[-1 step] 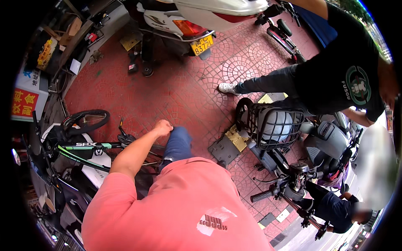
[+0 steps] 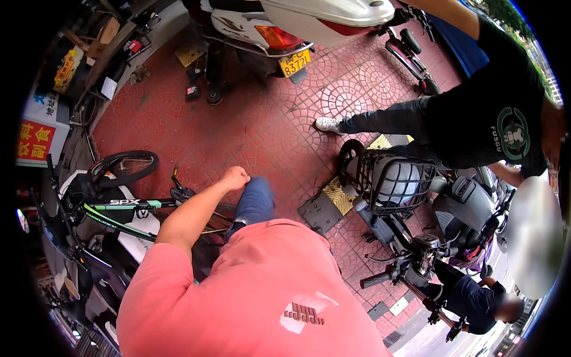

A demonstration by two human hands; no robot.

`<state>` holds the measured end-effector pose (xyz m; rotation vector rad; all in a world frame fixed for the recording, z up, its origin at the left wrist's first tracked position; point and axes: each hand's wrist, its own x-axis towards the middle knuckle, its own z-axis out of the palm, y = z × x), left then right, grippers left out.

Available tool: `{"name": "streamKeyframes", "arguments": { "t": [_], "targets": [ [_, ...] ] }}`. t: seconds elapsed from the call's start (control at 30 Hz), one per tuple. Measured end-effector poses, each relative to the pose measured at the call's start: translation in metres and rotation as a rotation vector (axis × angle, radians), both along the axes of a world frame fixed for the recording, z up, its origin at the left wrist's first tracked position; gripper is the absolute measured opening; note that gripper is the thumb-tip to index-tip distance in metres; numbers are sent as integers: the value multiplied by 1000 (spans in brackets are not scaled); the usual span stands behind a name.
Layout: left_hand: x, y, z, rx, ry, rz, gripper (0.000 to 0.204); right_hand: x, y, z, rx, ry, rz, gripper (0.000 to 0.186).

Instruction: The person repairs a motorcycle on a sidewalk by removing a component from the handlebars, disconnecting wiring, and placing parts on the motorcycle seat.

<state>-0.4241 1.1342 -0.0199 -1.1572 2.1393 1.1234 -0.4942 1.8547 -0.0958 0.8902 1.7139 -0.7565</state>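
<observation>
My left hand is curled into a loose fist, and nothing shows in it. It hangs beside my leg in blue jeans, near the knee. Whether it touches the cloth I cannot tell. My bare left forearm comes out of a pink sleeve. Just left of that forearm is a black bicycle frame with green stripes, and its wheel lies beyond. My right hand does not show; the pink shirt fills the lower middle.
Ahead stands a white scooter with a yellow plate. On the right are an electric bike with a black basket and a person in a black shirt. A ramp block lies on the red paving. Another person is farther right.
The surroundings have shifted slightly to the right in the view. My left hand has moved a little right and keeps its loose fist beside the jeans.
</observation>
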Motion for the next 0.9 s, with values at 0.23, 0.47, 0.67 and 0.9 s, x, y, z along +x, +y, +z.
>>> {"name": "streamKeyframes", "arguments": {
  "t": [0.23, 0.47, 0.67, 0.9],
  "targets": [
    [28, -126, 73, -82, 220, -452, 33, -96, -269, 51, -145, 108, 336, 11],
    [71, -237, 112, -152, 524, 161, 26, -241, -553, 102, -248, 310, 529, 11],
    [207, -284, 4, -36, 314, 683, 30, -226, -769, 115, -269, 364, 626, 5],
    [371, -266, -33, 815, -149, 1567, 25, -218, -961, 0, -239, 47, 1404, 37]
  ]
}}
